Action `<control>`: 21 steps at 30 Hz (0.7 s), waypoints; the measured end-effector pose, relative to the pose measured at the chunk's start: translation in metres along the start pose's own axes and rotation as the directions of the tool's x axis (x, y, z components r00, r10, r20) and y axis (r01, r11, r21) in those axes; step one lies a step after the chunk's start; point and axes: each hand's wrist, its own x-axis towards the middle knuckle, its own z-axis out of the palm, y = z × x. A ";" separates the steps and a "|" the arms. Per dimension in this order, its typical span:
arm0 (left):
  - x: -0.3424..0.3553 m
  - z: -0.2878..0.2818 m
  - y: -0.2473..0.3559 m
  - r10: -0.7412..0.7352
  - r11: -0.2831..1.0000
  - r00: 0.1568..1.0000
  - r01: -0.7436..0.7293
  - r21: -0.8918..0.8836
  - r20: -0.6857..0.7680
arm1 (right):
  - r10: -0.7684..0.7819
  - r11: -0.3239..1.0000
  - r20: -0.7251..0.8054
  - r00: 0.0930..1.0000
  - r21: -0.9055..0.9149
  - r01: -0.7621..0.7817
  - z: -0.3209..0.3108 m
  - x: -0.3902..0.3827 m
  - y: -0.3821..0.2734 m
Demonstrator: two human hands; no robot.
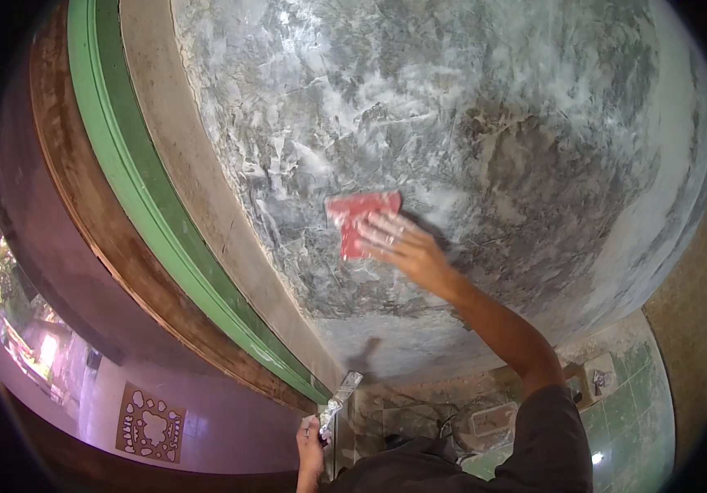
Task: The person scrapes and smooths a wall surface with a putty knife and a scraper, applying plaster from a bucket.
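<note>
The right hand [407, 251], slightly blurred, holds a red spreader [359, 205] against the mottled grey wall [419, 107], fingers extended over it, thumb indistinct. The left hand [311, 444] grips a smeared putty knife [344, 393], handle largely hidden; its forearm is cut off below.

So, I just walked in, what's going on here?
A person is working on a patchy grey and white wall. Their right hand, its fingers smeared white, holds a red spreader up to the wall. Their left hand grips a white-smeared putty knife lower down, near the bottom of the green frame. The wall's finish is uneven, with darker patches showing.
</note>
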 end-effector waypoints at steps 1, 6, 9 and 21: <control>0.002 0.004 0.001 -0.002 1.000 1.000 0.002 -0.001 -0.009 | 0.032 0.991 -0.076 0.997 -0.126 -0.041 -0.003 0.009 0.011; 0.004 0.023 0.009 0.008 1.000 1.000 -0.008 0.027 0.003 | 0.025 0.990 -0.181 0.983 -0.130 -0.050 -0.030 0.063 0.030; 0.004 0.035 0.011 0.020 1.000 1.000 -0.021 0.024 0.010 | -0.034 0.977 -0.221 0.975 -0.211 -0.013 -0.025 0.084 0.048; 0.004 0.021 0.000 0.001 1.000 0.998 -0.003 -0.025 -0.057 | -0.013 0.981 0.065 0.998 -0.192 0.025 -0.013 0.020 0.020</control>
